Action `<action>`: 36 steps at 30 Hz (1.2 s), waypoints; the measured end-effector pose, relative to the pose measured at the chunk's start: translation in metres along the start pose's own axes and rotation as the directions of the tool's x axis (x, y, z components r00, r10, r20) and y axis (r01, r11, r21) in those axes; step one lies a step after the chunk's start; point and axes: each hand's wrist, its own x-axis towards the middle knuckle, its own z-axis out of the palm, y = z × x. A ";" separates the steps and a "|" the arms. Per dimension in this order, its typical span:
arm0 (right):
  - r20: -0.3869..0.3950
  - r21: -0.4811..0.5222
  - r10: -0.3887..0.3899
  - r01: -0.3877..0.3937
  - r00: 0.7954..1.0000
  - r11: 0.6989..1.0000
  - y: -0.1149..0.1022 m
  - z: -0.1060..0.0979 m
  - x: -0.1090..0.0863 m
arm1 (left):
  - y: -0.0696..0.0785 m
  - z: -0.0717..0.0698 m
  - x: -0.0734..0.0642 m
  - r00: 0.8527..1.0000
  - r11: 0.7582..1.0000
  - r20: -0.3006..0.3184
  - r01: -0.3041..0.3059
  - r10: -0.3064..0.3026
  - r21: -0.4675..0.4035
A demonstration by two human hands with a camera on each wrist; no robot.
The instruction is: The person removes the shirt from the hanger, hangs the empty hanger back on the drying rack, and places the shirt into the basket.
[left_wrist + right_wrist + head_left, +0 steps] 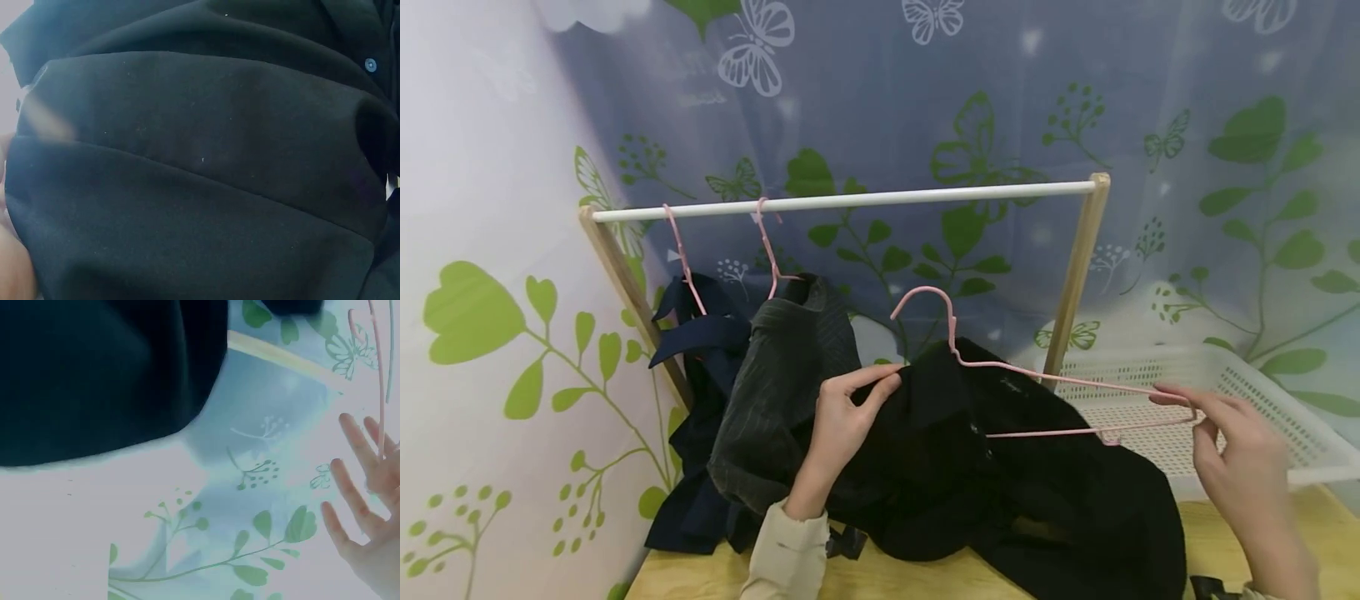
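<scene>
A black buttoned shirt [940,475] spreads over the tabletop and fills most of the left wrist view, where a blue button [370,65] shows. Thumb and fingertips of my left hand [841,429] pinch its cloth near the collar. My right hand [1247,462] pinches the outer end of a pink hanger [953,329]; in the right wrist view its other fingers are spread. The hanger's left part is hidden in the shirt, while its right arm and bottom bar lie outside. Its hook points up, apart from the rod.
Behind stands a rack with a white rod [865,201] and wooden posts [1078,267]. A navy garment [707,342] and a grey striped garment [790,358] hang at its left on pink hangers. A white basket [1240,375] sits right on the wooden table [692,575]. A printed curtain backs everything.
</scene>
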 end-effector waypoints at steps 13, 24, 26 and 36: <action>-0.111 0.071 -0.245 0.254 0.963 0.965 -0.040 0.030 0.008 | -0.028 0.014 -0.004 0.999 0.988 0.028 -0.048 0.045 0.145; -0.246 -0.111 -0.547 0.537 0.800 0.836 -0.070 0.053 0.023 | -0.031 0.025 -0.009 0.992 0.951 0.046 -0.125 0.117 0.283; -0.233 -0.099 -0.543 0.536 0.807 0.838 -0.071 0.054 0.024 | -0.032 0.025 -0.009 0.991 0.950 0.049 -0.130 0.121 0.284; -0.340 -0.098 -0.399 0.390 0.852 0.916 -0.066 0.043 0.019 | -0.038 0.020 -0.012 0.981 0.952 0.020 -0.193 0.193 0.237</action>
